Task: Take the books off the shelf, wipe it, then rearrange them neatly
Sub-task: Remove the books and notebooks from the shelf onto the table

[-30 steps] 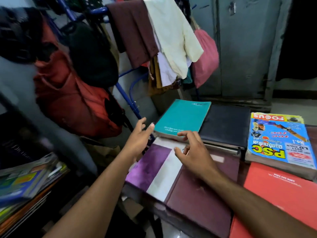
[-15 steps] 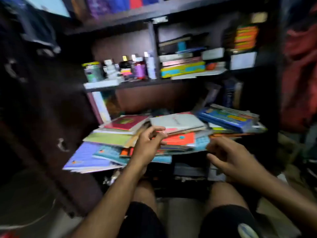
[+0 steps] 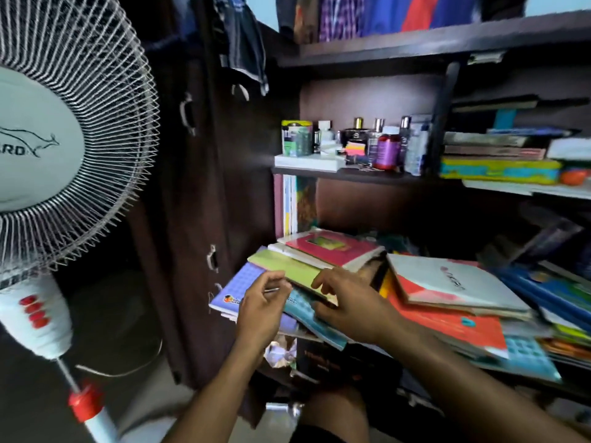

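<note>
Both my hands on the book pile (image 3: 367,282): left hand (image 3: 260,311) at purple notebook (image 3: 238,290), right hand (image 3: 350,308) on green one (image 3: 287,270). Fan (image 3: 64,139) left of pile.

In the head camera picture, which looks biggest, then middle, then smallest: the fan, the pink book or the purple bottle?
1. The fan looks biggest, though it is also nearest the camera, which inflates it.
2. The pink book comes next.
3. The purple bottle looks smallest, but it stands farther back on the shelf.
</note>
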